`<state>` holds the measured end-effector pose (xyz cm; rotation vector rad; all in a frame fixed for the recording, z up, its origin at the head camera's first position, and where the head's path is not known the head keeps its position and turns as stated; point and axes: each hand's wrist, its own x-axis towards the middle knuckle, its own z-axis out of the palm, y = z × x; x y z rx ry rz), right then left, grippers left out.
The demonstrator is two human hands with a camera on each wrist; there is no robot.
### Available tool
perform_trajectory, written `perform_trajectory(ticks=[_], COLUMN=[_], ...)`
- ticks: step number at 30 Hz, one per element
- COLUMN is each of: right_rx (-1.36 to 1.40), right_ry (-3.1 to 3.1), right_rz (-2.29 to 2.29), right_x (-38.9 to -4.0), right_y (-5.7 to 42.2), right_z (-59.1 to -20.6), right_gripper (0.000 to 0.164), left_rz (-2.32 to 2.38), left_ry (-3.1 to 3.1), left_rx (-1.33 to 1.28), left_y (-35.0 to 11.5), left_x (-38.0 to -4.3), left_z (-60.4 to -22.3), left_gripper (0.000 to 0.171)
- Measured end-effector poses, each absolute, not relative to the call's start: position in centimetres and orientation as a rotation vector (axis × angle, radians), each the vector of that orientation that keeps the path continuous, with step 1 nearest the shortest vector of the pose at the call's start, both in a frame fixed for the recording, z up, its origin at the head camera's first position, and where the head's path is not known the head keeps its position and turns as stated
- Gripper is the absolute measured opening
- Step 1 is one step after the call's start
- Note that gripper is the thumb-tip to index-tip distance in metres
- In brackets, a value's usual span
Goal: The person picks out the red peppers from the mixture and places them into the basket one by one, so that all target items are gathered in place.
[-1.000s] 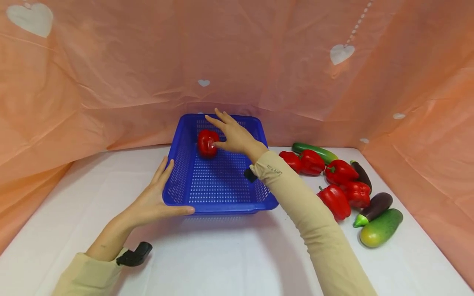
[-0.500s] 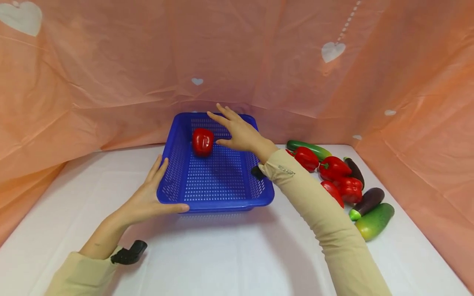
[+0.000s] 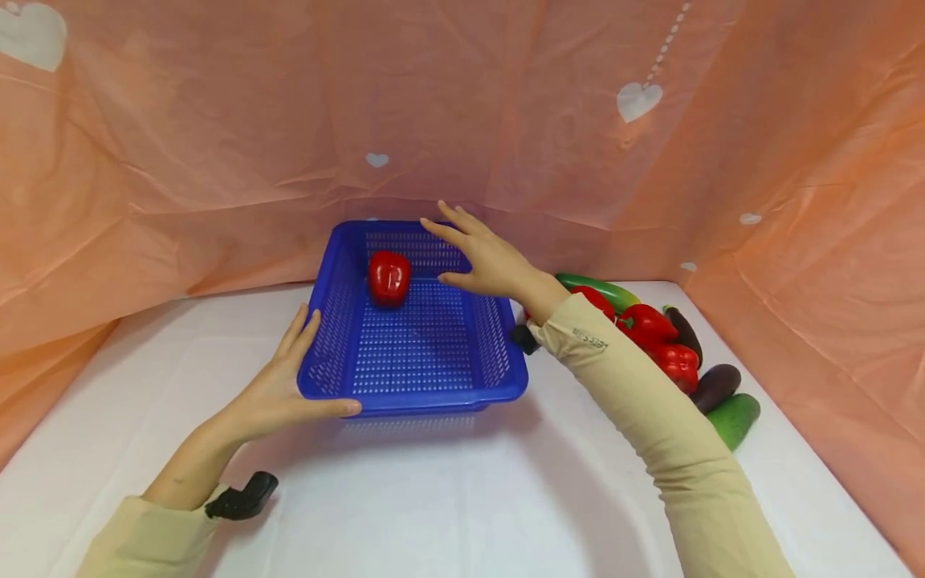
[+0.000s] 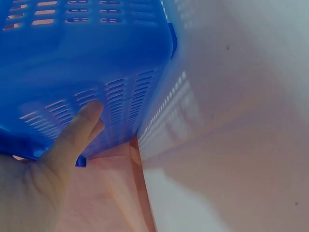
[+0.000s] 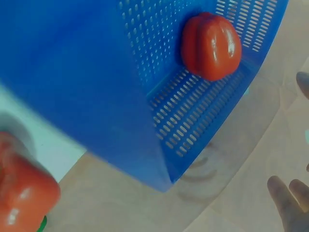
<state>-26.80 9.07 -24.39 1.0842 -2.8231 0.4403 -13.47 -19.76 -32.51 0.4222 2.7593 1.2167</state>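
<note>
A blue perforated plastic basket (image 3: 415,400) stands on the white table in the head view. One red bell pepper (image 3: 389,279) lies inside it, toward the back left. My left hand (image 3: 278,393) rests against the basket's front left corner, thumb along the front rim and straight fingers at the left side. In the left wrist view, fingers (image 4: 79,128) lie along the basket's slotted wall. Over the back right of the basket hovers my right hand (image 3: 491,261), its fingers spread and holding nothing; the right wrist view shows its fingertips (image 5: 277,191) beyond the rim, apart from the pepper.
To the right lie several red bell peppers (image 3: 647,323), partly behind the right sleeve. Beside them are a long green cucumber (image 3: 596,289), two eggplants (image 3: 715,387) and a thick green vegetable (image 3: 735,419). An orange cloth (image 3: 448,104) with white hearts hangs close behind the basket.
My right hand has drawn away from the pepper in the basket, moving right. The left hand keeps its place at the corner. The whole head view has shifted slightly.
</note>
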Motion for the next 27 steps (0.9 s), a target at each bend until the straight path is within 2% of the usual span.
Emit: perform_trajectory(ticks=[27], right_rx=[1.008], right_ry=[-2.767], right_rz=[0.555], right_x=[-25.0], right_y=[16.8], right_z=[-26.5], right_gripper=[0.075], left_rz=[1.220], left_ry=[2.769], left_rx=[0.417], left_y=[-19.5], left_x=[-12.7], left_z=[-32.2], left_gripper=[0.128])
